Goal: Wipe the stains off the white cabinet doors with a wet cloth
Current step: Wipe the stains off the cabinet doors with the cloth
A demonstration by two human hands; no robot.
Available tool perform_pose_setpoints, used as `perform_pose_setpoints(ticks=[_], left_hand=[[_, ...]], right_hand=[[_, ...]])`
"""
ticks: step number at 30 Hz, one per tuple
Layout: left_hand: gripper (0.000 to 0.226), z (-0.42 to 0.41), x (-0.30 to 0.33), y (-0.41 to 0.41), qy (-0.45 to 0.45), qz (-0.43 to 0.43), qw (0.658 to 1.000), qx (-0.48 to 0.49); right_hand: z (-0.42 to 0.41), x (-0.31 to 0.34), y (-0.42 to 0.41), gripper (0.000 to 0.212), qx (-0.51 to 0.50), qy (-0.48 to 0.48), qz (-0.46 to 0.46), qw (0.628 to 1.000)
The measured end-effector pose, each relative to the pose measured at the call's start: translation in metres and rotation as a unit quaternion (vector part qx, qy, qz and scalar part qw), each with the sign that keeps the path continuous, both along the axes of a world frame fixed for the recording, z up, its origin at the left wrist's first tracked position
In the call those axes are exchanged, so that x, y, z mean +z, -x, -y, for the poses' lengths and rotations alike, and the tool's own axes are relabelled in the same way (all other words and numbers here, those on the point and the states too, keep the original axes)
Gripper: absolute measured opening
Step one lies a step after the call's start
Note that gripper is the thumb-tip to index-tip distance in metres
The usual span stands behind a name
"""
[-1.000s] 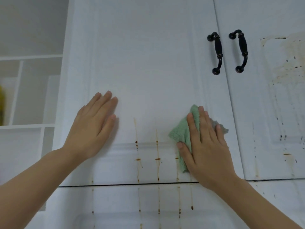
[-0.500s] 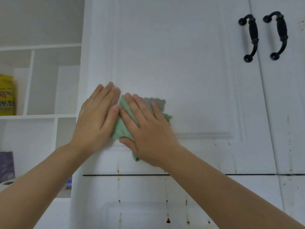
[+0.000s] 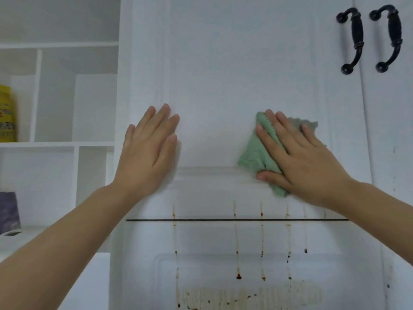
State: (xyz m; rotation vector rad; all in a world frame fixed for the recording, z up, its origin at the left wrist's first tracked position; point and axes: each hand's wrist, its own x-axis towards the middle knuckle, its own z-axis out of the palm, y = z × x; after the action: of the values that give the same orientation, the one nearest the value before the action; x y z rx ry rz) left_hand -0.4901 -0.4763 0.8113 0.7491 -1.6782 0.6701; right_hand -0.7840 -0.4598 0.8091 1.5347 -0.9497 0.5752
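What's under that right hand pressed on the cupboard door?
A folded green cloth lies under the right hand, pressed flat against the white door. Its edges stick out past the fingers. Whether any stain sits beneath the cloth cannot be seen.

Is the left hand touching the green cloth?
No, the left hand lies flat on the door, apart from the green cloth.
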Motion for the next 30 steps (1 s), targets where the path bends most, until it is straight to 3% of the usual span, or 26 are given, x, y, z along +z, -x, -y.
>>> perform_pose_setpoints(ticks=[4,12,16,24,30], left_hand=[[0.060,0.000,-0.007,-0.021,0.004,0.002,1.000,0.010],[0.058,0.006,-0.029,-0.050,0.001,0.008,1.000,0.029],[0.057,0.007,-0.035,-0.054,-0.002,0.002,1.000,0.010],[0.056,0.003,-0.020,-0.005,0.029,-0.049,0.998,0.012],[0.055,0.000,-0.015,0.066,0.036,0.016,0.998,-0.046]], right_hand=[[-0.001,-0.003,-0.015,0.081,-0.008,-0.005,0.034,0.999],[0.026,0.003,-0.152,0.080,0.085,0.025,-0.010,0.996],[0.029,0.003,-0.181,0.079,0.092,0.016,-0.013,0.996],[0.015,-0.004,-0.092,0.076,0.058,-0.005,0.011,0.998],[-0.005,-0.010,0.012,0.079,-0.007,-0.037,0.070,0.997]])
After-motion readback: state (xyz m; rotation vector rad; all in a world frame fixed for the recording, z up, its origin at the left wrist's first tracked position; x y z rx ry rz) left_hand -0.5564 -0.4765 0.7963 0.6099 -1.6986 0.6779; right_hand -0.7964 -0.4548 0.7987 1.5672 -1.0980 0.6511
